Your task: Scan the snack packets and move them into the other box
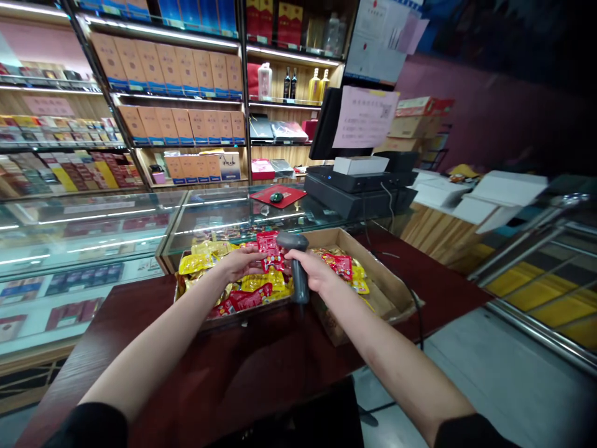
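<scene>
Fingers of the left hand [240, 262] are closed on a red packet [268, 249], held upright above a box of snack packets [236, 318] on the dark red table [186, 373]. Fingers of the right hand [313, 270] wrap around the handle of a grey handheld scanner [301, 274], its head just beside the red packet; whether the two touch cannot be told. Red and yellow packets fill the box under the left hand. To its right, near the right forearm, sits an open cardboard box [389, 292], with red and yellow packets toward its far left part and bare cardboard on the right. A black cable [417, 311] runs down past the right side of that box. Behind the boxes stands a glass counter [219, 214], bearing a red mouse pad [291, 194] with a dark mouse [276, 197] on it. Further right are a cash drawer [340, 196] and a black monitor [325, 124] with a printed sheet [364, 118] over its front. Shelves beyond hold rows of tan boxes [181, 127] and some bottles [290, 84].
</scene>
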The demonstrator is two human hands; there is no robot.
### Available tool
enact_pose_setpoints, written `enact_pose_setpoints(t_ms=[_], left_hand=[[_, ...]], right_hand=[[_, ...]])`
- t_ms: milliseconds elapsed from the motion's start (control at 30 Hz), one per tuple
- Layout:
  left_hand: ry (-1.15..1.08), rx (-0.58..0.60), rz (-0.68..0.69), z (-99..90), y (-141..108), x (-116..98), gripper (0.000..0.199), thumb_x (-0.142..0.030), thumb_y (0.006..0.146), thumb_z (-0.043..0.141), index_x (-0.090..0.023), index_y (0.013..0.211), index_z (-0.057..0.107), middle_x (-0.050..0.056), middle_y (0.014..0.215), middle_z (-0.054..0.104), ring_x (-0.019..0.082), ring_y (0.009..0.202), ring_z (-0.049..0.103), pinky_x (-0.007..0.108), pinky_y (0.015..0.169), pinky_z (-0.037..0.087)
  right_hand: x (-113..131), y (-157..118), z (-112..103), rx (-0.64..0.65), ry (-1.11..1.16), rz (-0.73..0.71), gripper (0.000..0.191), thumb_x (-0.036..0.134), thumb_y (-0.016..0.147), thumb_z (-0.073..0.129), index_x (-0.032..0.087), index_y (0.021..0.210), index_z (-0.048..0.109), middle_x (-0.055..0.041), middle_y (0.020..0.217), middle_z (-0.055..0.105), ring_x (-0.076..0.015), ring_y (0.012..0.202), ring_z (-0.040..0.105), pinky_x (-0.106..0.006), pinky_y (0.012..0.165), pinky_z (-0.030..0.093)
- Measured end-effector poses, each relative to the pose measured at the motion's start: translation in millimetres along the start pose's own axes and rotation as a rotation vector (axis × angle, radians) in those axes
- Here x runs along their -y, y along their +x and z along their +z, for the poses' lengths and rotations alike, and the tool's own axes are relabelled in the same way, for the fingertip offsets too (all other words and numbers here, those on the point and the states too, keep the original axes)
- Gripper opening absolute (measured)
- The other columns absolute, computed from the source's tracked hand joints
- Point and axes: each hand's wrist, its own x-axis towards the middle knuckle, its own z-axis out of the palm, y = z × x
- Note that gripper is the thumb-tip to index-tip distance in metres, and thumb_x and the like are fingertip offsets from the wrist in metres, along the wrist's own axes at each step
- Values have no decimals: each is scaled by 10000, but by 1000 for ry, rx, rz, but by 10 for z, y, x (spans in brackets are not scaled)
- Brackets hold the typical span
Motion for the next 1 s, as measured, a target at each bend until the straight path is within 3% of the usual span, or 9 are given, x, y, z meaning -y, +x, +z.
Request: enact_pose_setpoints(t_ms=[133,400,567,667,767,1000], left_hand=[[34,70,-42,394,222,-67,266,-132,653,781,-118,874,632,76,779,691,137,624,654,267,608,579],[45,173,-34,1365,750,-91,274,-90,691,739,-85,943,635,124,873,702,201,782,684,358,773,564],[74,140,-49,1734,964,14,389,-86,632,782,-84,989,627,121,880,694,217,820,677,399,794,554],[84,164,-61,1777,983,42,390,-80,625,784,-72,983,631,126,904,689,227,836,672,405,795,555],[108,163,-68,1689,958,29,371,-87,647,770,-70,991,632,120,888,690,215,796,674,393,773,561],[117,78,-50,1096,812,-103,402,-107,655,771,-72,1029,629,124,866,696,194,729,677,377,746,570]], right_hand=[[233,-21,-265,-63,-21,42,48,100,667,604,132,704,604,39,468,516,-70,396,451,-181,404,411],[638,-78,-1084,-259,30,-42,72,94,677,577,152,654,541,52,428,484,-79,383,436,-201,408,389],[724,-133,-1482,-362,41,-138,74,85,639,590,119,702,607,36,474,541,-70,423,450,-194,432,363],[735,-178,-1538,-384,48,-135,117,95,635,590,116,743,631,31,511,567,-75,451,474,-201,470,387],[709,-168,-1479,-335,64,-138,132,94,621,596,117,746,633,22,555,589,-73,474,489,-195,478,393],[548,125,-1098,-180,53,-114,139,96,612,623,122,747,643,7,608,605,-77,516,517,-176,477,412]])
